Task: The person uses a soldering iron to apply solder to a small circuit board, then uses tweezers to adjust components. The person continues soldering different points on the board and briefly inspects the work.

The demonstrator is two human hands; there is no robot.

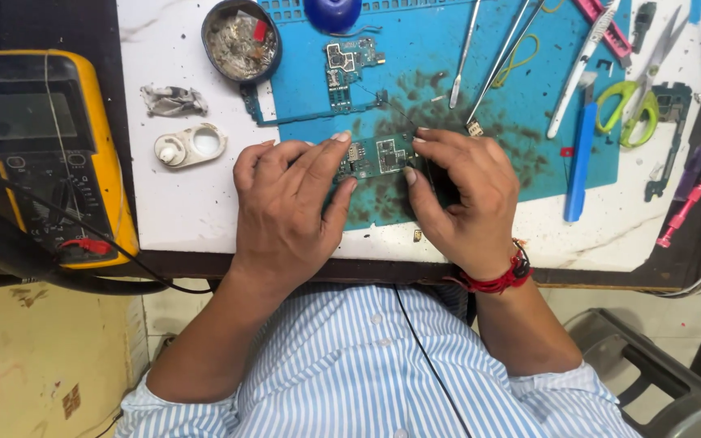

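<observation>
Both hands, left [285, 203] and right [460, 195], pinched a green board [379, 156] at mid-frame on the blue mat [448, 65].

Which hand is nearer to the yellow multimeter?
Left. The left hand holds the small green circuit board, just right of the yellow multimeter; the right hand holds the board's far side.

White worktop [188, 219], speckled. Blue mat [545, 154] far right of centre. Yellow multimeter [50, 154] at left edge. Round dish [241, 39] far; green scissors [630, 109] right.
</observation>
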